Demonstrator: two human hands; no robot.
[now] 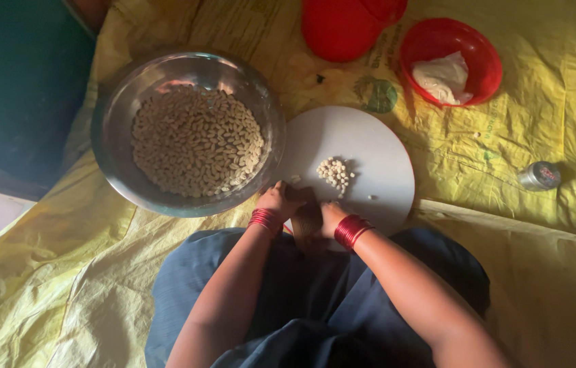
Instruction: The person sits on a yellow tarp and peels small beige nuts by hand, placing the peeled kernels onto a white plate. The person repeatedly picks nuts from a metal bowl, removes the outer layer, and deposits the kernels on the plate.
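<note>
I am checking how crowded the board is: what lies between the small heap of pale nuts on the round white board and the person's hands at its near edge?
In the head view, only bare white board separates the pale nut heap from the left hand and right hand.

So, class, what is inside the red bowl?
The red bowl holds a crumpled white bag or cloth. Whatever lies under or inside it is covered, so it cannot be seen.

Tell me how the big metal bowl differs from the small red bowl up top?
The metal bowl is larger, shiny steel, and heaped with pale nuts; the red bowl is smaller, plastic-looking, and holds only a white crumpled bag or cloth. The metal bowl sits beside the left hand and overlaps the round white board; the red bowl lies apart, beyond the board. Both are round, open and rest on the yellow sheet.
</note>
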